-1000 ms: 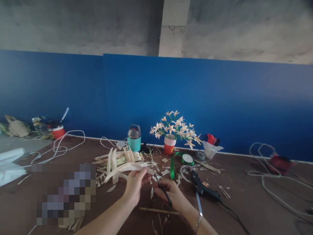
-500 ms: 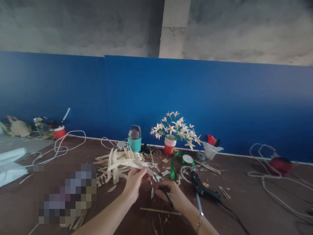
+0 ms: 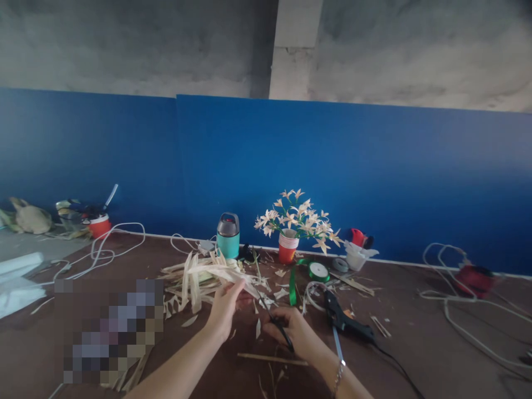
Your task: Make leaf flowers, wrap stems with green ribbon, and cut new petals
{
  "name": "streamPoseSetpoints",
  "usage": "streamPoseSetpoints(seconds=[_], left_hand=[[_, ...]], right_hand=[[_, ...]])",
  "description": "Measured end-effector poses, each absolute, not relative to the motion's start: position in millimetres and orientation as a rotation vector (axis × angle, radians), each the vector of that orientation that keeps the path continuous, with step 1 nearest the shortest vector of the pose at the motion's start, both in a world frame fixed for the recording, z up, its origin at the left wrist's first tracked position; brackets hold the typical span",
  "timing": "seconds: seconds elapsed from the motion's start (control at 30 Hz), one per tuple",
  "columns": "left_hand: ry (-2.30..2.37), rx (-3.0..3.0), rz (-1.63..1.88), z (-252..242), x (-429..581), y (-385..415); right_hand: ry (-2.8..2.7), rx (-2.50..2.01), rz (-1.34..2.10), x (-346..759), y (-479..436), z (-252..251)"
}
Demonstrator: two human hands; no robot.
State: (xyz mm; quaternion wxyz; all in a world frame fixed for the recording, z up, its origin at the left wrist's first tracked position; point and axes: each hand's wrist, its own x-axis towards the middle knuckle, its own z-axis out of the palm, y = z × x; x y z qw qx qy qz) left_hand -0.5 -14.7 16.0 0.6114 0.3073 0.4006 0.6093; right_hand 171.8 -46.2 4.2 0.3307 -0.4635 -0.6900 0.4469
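My left hand pinches a long pale strip of dried husk between thumb and fingers. The strip stretches leftward over a heap of similar husks. In my right hand is a pair of black-handled scissors, fingers wrapped around the handles. Their narrow blades point up and left, close to the husk's right end beside my left fingers. Whether the blades touch the husk I cannot tell. Small husk scraps lie beneath, and a thin stick rests just in front of my hands.
Behind my hands stand pale flowers in stacked paper cups and a teal jar-like device. Green ribbon on a spool and a black glue gun with its cord lie to the right. A blue partition bounds the back.
My left hand has shifted slightly and its fingers have turned, with the husk strip's right end now angled down toward the blades. My right hand and the scissors stay almost in place.
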Motion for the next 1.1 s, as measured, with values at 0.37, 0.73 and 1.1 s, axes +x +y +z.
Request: streamPoseSetpoints(seconds=[0.37,0.73,1.1], left_hand=[[0.992,0.942,1.317,15,-10,-7],[0.972,1.008,1.272,7,-16,-1],[0.922,1.022,1.167,7,-25,4]], right_hand=[[-1.697,-1.343,1.338,171,-45,3],[-1.736,-1.312,1.363,173,-48,11],[-1.722,-1.337,1.42,173,-48,6]])
